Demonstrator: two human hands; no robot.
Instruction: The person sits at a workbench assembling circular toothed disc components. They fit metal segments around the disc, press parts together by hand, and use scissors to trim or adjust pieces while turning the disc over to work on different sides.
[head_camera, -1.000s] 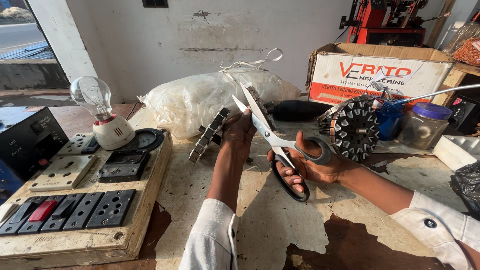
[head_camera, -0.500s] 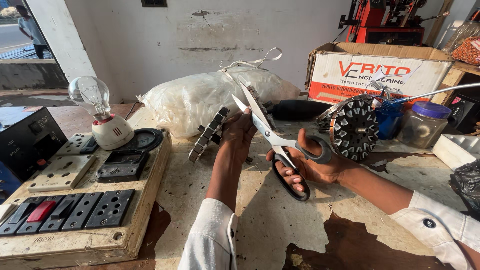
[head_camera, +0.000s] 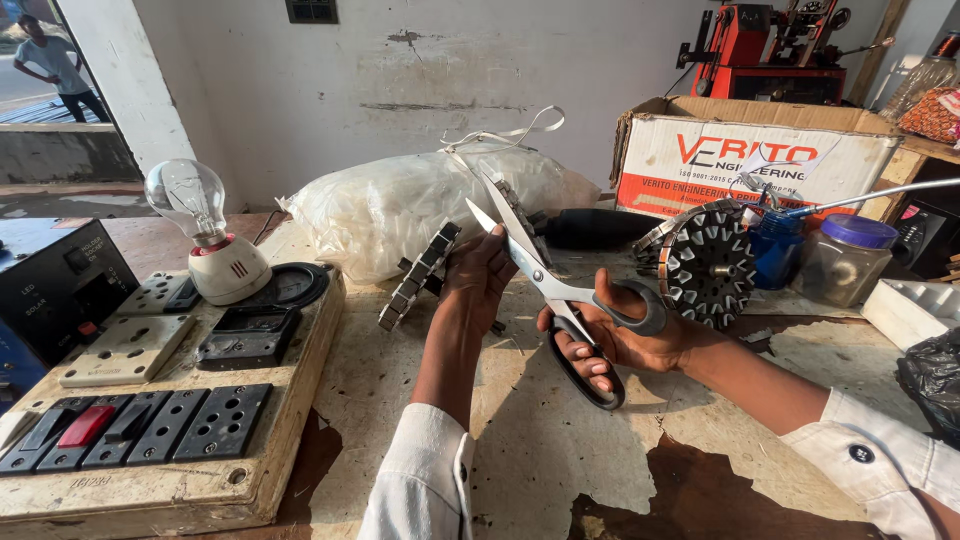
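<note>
The scissors (head_camera: 545, 275) have bright, smooth metal blades and glossy black plastic handles; the toothed ring (head_camera: 420, 275) looks like dull grey metal; the bag (head_camera: 400, 205) is thin, crinkled clear plastic; the bench top (head_camera: 540, 450) is rough, stained and flaking; the bulb (head_camera: 187, 195) is glossy glass.

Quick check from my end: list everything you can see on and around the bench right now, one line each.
scissors: 1, steel blades, black handles, in right hand
slotted metal ring: 1, grey, held by left hand
second slotted ring: 1, dark, right of the hands
plastic bag: 1, clear, bench back
switch board: 1, wooden, black sockets, left
light bulb: 1, clear, on the board
cardboard box: 1, white and orange, back right
jar: 1, clear, blue lid, right
blue bottle: 1, beside the jar
left hand: gripping ring
right hand: fingers in scissor handles
</note>
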